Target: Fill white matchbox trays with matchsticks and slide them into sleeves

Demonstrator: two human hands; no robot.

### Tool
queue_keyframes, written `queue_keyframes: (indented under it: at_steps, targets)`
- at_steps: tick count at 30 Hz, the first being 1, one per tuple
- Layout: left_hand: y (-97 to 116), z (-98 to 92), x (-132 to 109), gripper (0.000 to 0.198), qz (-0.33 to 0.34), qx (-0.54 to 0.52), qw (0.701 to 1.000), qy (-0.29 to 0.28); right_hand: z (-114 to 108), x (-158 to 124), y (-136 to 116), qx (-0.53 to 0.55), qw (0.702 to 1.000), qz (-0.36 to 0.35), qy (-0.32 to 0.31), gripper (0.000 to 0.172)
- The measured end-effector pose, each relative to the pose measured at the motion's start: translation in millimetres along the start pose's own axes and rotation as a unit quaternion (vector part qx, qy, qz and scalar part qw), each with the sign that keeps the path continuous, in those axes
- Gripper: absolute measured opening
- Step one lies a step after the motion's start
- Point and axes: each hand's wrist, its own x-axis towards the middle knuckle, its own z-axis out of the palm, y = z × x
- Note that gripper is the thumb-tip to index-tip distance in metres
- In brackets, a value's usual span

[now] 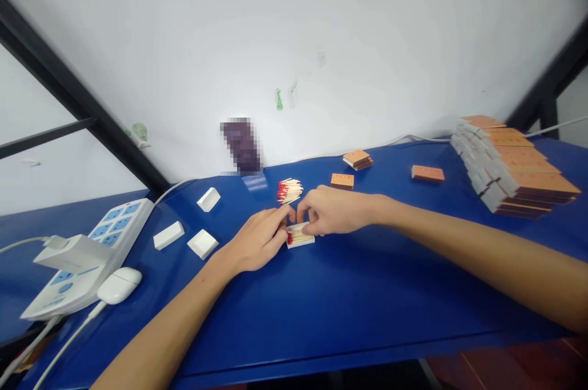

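A white matchbox tray (pixel 301 243) with red-tipped matches in it lies on the blue table between my hands. My left hand (pixel 261 238) is at its left end, fingers bent and thumb against the tray's side. From the right, my right hand (pixel 331 211) reaches over the tray with curled fingers, its thumb at the right end; its fingertips partly cover the matches. Just beyond the hands is a loose heap of matches (pixel 290 191), red heads to the left. An orange matchbox (pixel 342 181) lies right behind my right hand.
Three white trays (pixel 168 235) lie at left, near a power strip (pixel 122 221) with a plugged-in charger and a white earphone case (pixel 120 285). More matchboxes (pixel 358 159) sit at the back, another (pixel 427 173) farther right. A large matchbox stack (pixel 519 169) stands at far right. A white wall borders the table.
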Motion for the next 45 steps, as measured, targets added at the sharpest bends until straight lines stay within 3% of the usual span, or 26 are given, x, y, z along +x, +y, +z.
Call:
queue_keyframes:
  at_steps: [6,12,16,20,24,29,36,40,45]
  targets:
    - [1,1.5,1,0.004,-0.024,-0.007,1.0,-0.002,5,2,3,0.04,0.999,0.013,0.004,0.016]
    - [2,1.6,1,0.011,-0.014,-0.026,1.0,0.003,6,3,3,0.039,0.999,0.01,0.0,0.015]
    - [-6,2.3,1,0.016,-0.045,-0.008,0.998,0.051,-2,1,9,0.054,0.998,0.013,-0.017,0.024]
    - [-20,3.0,3,0.021,-0.098,0.036,0.989,0.107,0,9,26,-0.034,0.994,0.034,0.095,0.026]
    - [-26,3.8,4,0.025,-0.114,0.057,0.983,0.131,19,20,41,-0.12,0.976,0.032,0.177,0.032]
    - [-15,2.2,1,0.022,-0.054,0.027,0.994,0.091,36,25,45,-0.175,0.963,0.028,0.204,0.033]
    - [1,-3.6,-3,0.021,-0.002,0.038,0.999,0.014,40,24,48,-0.184,0.962,0.009,0.2,0.035]
    - [-4,-2.4,-3,0.019,-0.025,0.038,0.999,0.024,40,25,50,-0.186,0.962,-0.01,0.201,0.038]
    - [-19,-1.3,-1,0.024,-0.108,0.043,0.99,0.085,41,25,49,-0.191,0.962,-0.002,0.193,0.041]
